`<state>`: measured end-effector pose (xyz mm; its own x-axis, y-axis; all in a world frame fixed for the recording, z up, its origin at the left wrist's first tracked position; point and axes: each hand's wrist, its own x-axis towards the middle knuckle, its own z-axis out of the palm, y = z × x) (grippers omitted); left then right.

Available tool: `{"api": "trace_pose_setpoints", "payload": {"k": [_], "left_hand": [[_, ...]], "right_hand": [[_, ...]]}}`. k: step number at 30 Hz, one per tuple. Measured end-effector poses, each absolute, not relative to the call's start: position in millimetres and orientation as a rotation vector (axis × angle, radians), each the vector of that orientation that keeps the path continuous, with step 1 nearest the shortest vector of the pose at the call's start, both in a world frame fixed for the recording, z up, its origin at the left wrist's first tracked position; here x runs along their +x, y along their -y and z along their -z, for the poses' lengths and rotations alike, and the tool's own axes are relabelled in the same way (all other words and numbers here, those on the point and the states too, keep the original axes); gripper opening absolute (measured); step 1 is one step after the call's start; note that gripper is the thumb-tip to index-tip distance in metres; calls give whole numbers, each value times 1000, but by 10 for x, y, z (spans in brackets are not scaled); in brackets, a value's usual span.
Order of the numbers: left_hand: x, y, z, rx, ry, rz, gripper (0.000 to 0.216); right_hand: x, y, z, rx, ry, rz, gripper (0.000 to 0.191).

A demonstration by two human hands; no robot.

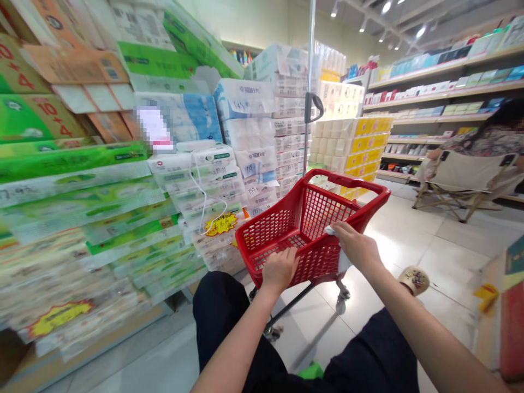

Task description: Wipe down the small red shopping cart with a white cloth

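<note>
A small red plastic shopping cart [317, 267] with lattice walls stands in front of my knees, its inside bare where I can see it. My left hand [280, 269] is closed over the near rim, with the fingers curled to the inner side. Further right on the same rim, my right hand [357, 244] pinches a white tissue or cloth [344, 262]. Part of it shows above the rim and part hangs along the outer wall. Whether it is paper or fabric I cannot tell.
Stacked tissue packs [135, 191] fill the left, with a phone [155, 128], blurred out, and a white cable [203, 202] on them. A metal pole [310, 65] rises behind the cart. To the right, a person sits in a folding chair [469, 172] near shelves [450, 93].
</note>
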<state>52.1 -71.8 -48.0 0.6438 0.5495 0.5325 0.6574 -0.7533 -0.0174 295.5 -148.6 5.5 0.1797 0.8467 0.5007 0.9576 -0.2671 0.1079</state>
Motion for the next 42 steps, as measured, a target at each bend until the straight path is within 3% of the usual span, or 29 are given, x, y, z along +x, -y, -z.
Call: {"api": "trace_pose_setpoints", "payload": {"k": [12, 19, 28, 35, 42], "left_hand": [[466, 710, 463, -2645, 940, 787, 20], [516, 694, 459, -2679, 956, 769, 21], [622, 654, 466, -2724, 955, 773, 21], [616, 636, 508, -2752, 916, 780, 25], [642, 651, 492, -2743, 942, 777, 23]], "right_hand": [[3633, 1673, -360, -2215, 1547, 815, 37], [3249, 1694, -141, -2211, 1642, 827, 41], [3001, 1692, 50, -2242, 1888, 763, 64], [3594, 1882, -172, -2279, 1584, 827, 47], [2986, 1730, 37, -2324, 1654, 696, 54]]}}
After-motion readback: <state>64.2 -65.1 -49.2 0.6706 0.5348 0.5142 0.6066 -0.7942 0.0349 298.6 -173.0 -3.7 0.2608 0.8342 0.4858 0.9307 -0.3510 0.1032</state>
